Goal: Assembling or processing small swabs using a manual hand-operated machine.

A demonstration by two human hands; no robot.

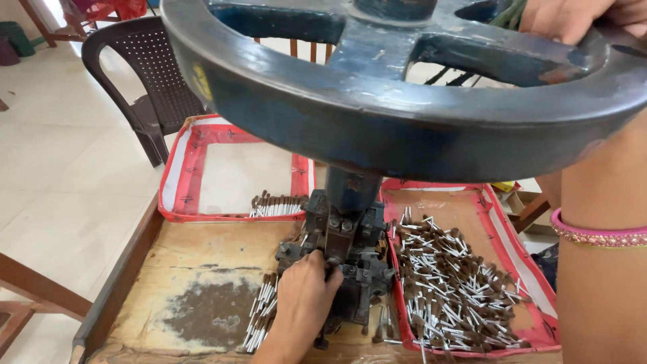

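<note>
Iron handwheel (404, 128) lies flat, gripped by right hand (579, 17); left hand (303, 296) pinches at the upright press (344, 256).

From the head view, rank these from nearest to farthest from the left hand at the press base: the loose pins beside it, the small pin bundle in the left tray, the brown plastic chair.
Measured from the left hand:
1. Loose pins, just to its left on the board.
2. Pin bundle, ahead, at the left tray's near edge.
3. Chair, far back on the left, past the tray.
</note>
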